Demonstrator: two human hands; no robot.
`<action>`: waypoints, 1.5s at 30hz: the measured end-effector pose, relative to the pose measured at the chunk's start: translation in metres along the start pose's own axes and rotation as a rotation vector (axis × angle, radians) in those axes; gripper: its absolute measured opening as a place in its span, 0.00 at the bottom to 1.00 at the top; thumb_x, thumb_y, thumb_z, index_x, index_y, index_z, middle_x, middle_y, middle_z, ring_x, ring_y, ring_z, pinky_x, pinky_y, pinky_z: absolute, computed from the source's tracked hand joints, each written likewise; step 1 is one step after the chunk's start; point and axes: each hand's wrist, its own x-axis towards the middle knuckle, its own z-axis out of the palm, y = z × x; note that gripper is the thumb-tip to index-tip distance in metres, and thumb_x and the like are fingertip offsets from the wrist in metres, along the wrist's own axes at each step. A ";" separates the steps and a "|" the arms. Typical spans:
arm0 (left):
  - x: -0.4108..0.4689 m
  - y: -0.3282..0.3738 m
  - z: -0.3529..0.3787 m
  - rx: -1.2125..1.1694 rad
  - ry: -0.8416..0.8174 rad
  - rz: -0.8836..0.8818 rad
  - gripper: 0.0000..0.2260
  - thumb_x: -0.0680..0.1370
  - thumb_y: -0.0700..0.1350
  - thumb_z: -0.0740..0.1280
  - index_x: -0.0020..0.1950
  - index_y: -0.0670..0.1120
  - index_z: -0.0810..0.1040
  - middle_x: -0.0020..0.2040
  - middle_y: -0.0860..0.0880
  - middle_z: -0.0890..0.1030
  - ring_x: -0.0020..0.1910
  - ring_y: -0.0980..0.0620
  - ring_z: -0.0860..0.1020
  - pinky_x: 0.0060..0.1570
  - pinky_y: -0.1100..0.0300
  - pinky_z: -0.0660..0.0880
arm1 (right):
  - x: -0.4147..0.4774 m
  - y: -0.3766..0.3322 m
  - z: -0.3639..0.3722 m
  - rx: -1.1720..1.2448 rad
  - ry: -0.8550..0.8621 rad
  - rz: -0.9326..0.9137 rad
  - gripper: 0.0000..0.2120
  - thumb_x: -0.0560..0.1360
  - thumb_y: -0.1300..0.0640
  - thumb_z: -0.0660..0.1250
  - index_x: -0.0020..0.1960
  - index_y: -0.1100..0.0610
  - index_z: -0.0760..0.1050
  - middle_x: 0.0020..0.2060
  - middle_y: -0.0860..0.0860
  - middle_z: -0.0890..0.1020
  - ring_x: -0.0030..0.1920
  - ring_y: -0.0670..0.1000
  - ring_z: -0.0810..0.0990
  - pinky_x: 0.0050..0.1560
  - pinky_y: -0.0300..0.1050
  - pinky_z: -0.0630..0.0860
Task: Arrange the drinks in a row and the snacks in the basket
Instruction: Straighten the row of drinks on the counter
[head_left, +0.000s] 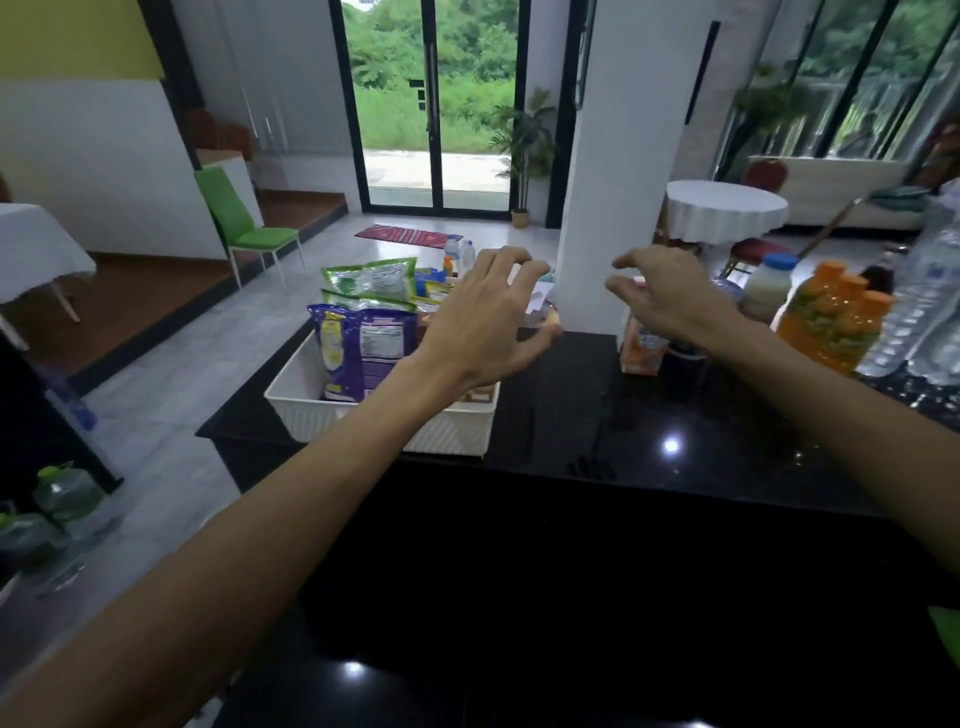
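Well, the white basket (457, 431) sits on the left of the black table (571, 519), with soft, crinkly snack bags (363, 348) in it. The left grip (483, 322) hangs over it, loose and empty. The right grip (670, 296), loose and empty too, is over the orange carton (641, 353). The carton looks light and stiff, so hold its sides. The bottles (831, 322) stand farther right.

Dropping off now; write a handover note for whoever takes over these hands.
Left hand: open, empty, above the white basket.
Right hand: open, above the orange carton, not gripping it.
Done: purple bag and green bags stand in the basket.
Milk bottle, orange juice bottles and water bottles are grouped at the counter's right end.
Left: line the drinks up. A small item under the left hand is too blurred to identify.
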 end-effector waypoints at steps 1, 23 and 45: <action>0.008 0.012 0.008 -0.025 0.002 0.004 0.27 0.76 0.57 0.67 0.69 0.42 0.71 0.64 0.42 0.73 0.64 0.44 0.70 0.61 0.53 0.71 | 0.000 0.013 -0.006 -0.013 -0.003 0.010 0.17 0.79 0.52 0.65 0.63 0.61 0.77 0.59 0.59 0.81 0.60 0.58 0.77 0.61 0.51 0.71; 0.068 0.122 0.216 -0.534 -0.059 -0.794 0.41 0.65 0.57 0.79 0.72 0.43 0.66 0.59 0.47 0.79 0.58 0.47 0.78 0.52 0.55 0.75 | -0.028 0.127 0.031 0.129 -0.007 -0.075 0.18 0.75 0.63 0.66 0.65 0.56 0.75 0.57 0.56 0.76 0.57 0.55 0.73 0.61 0.52 0.73; 0.026 0.069 0.197 -0.517 -0.012 -0.768 0.23 0.67 0.52 0.77 0.56 0.47 0.72 0.54 0.49 0.78 0.53 0.51 0.78 0.53 0.52 0.79 | 0.084 0.123 0.020 -0.059 -0.497 -0.130 0.22 0.75 0.57 0.71 0.67 0.55 0.73 0.61 0.57 0.79 0.60 0.58 0.77 0.59 0.54 0.72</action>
